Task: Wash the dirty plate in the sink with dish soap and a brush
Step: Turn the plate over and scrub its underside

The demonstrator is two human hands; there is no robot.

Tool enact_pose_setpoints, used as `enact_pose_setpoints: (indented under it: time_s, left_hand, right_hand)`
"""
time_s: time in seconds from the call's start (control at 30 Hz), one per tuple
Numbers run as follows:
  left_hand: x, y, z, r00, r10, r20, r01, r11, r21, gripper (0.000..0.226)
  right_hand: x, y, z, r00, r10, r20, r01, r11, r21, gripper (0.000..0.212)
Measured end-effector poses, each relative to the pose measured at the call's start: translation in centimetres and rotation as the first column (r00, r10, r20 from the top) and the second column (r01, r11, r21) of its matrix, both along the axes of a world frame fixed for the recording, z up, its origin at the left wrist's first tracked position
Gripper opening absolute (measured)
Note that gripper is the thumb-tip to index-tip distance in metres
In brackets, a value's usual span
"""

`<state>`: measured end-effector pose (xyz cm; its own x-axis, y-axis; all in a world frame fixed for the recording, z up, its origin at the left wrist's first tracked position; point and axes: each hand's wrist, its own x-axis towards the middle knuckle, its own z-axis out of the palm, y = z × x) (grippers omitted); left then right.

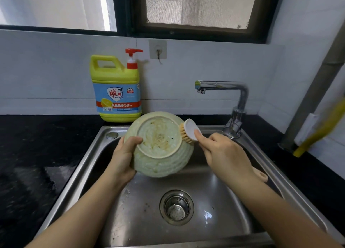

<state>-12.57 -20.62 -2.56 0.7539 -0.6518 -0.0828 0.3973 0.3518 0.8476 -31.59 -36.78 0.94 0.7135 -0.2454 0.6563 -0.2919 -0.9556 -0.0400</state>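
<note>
Nearest the camera, sink (140, 219) basin, steel, drain strainer (176, 207) in the floor, specks of grime around it. Both forearms reach in over the basin.

Left hand (124, 158) grips the plate (160, 150) at its left edge, thumb on the foot ring, fingers hidden behind. Plate is held above the basin, tilted, underside toward the camera; pale green, brown residue inside the ring.

Right hand (222, 152) is curled round the brush (188, 131) handle, one fingertip on the white head's back. Tan bristles touch the plate's right side by the ring. Handle end pokes out past the wrist.

Faucet (237, 107) stands at the rear right rim, spout pointing left. Dish soap bottle (116, 91), yellow with a red pump, sits on the black tabletop (37, 145) behind the plate, against the wall. Wall hook (158, 49) above it, then the window (197, 5).
</note>
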Motion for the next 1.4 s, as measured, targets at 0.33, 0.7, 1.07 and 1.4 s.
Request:
enact_pose_setpoints:
  time_s: [0.33, 0.7, 1.07, 1.4]
  left_hand:
    - [0.9, -0.1, -0.6, 0.987, 0.118, -0.110, -0.122, 0.992, -0.022, 0.070]
    - [1.1, -0.2, -0.9, 0.976, 0.127, -0.175, -0.137, 0.990, -0.044, 0.070]
    - [-2.2, 0.2, 1.5, 0.978, -0.098, 0.185, 0.087, 0.994, 0.069, 0.058]
    - [-3.9, -0.6, 1.2, 0.947, -0.190, 0.260, 0.126, 0.962, 0.241, 0.052]
  right_hand:
    - [0.2, 0.9, -0.6, 0.993, 0.119, -0.020, -0.120, 0.992, -0.043, 0.040]
    - [0.1, 2.0, -1.0, 0.965, 0.251, -0.082, -0.263, 0.944, -0.201, 0.039]
    - [-0.8, -2.1, -0.4, 0.997, -0.051, -0.054, 0.056, 0.992, 0.113, 0.046]
    - [-0.4, 1.0, 0.4, 0.993, -0.108, -0.041, 0.104, 0.990, -0.095, 0.061]
